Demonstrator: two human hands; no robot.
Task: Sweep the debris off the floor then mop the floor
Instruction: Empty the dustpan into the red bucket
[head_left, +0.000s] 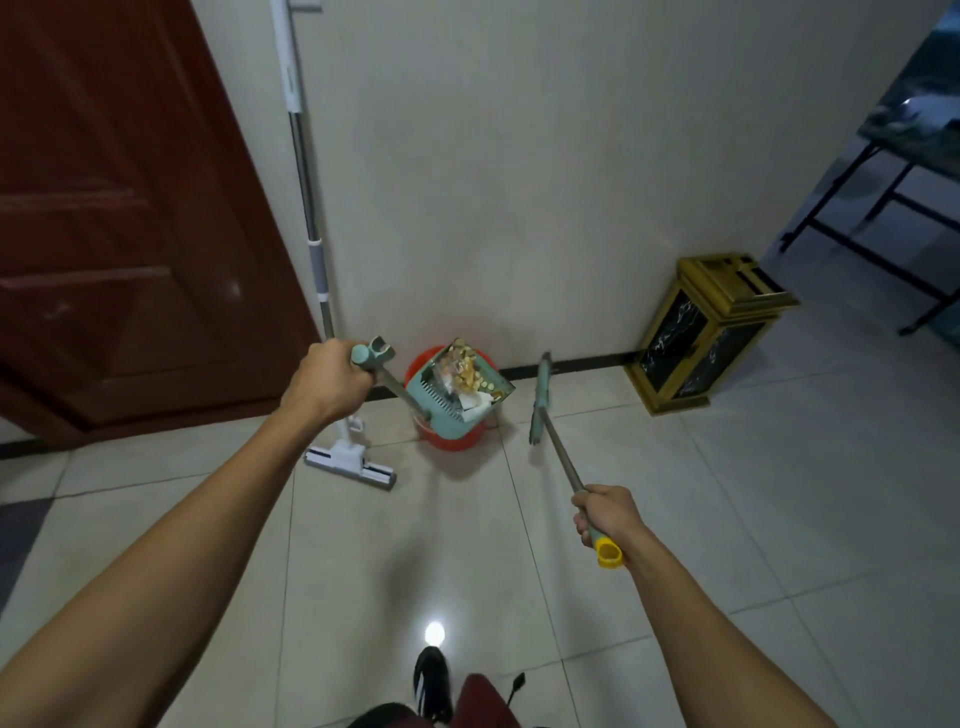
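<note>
Nearest, the right hand (605, 519) grips the broom handle (563, 467), its long axis running forward to the broom head (540, 405) beside the red bin (451, 436). Farther off, the left hand (330, 382) grips the dustpan handle (387, 382), holding the debris-filled dustpan (457, 395) tilted directly over that bin, so tipping falls to the left grip.

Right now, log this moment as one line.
left hand grips dustpan over red bucket | right hand grips broom | mop against wall

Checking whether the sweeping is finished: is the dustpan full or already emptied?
Full. The dustpan, held over the red bucket by the left hand, has scraps and paper in it.
</note>
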